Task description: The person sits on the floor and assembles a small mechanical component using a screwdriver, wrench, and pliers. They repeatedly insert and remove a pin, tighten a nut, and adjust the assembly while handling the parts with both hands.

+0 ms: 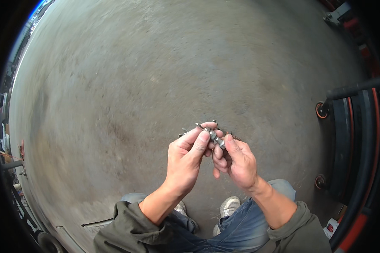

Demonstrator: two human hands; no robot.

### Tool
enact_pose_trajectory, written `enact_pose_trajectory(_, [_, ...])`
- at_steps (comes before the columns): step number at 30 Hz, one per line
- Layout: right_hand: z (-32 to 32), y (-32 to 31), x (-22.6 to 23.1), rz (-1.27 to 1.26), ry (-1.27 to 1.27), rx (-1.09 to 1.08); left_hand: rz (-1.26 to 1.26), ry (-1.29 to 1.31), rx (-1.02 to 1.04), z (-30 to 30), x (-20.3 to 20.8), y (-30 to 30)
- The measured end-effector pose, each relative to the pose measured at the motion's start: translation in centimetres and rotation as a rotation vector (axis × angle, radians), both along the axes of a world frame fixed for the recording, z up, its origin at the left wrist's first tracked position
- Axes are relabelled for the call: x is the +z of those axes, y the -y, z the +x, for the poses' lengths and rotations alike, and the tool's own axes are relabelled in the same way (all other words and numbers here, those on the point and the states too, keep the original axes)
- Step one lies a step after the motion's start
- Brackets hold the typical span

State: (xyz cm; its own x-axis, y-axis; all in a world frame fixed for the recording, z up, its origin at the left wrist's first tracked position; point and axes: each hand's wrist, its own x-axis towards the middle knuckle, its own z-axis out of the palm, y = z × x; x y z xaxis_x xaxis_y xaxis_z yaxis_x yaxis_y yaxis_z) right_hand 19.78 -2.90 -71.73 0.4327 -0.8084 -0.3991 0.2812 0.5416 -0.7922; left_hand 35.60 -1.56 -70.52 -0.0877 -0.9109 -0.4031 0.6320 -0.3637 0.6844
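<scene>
Both hands meet over the floor in front of my knees, around a small silvery metal fitting (pixel 215 138) with stepped sections. My left hand (pixel 185 159) is closed, its thumb and fingers pinching the fitting's upper left end. At the lower right end, my right hand (pixel 242 163) grips it between thumb and curled fingers. Thin metal tips (pixel 199 125) poke out past my left fingers; what they belong to is hidden. Something dark and thin shows behind the fingers, too small to make out.
Grey, stained concrete floor (pixel 156 76) spreads around me. On the right stands a dark cart with red edging (pixel 375 139) and caster wheels (pixel 321 110). A slot (pixel 98 223) cuts the floor at lower left. My shoes (pixel 229 206) are below my hands.
</scene>
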Motion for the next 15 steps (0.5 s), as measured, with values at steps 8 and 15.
enact_pose_trajectory(8, [0.7,0.7,-0.2,-0.76,-0.742,-0.058,0.179,0.108,0.098,-0.3,-1.0,1.0])
enact_pose_trajectory(15, [2.0,0.3,-3.7,-0.347,-0.682,0.039,0.319,0.161,-0.007,-1.9,-4.7,1.8])
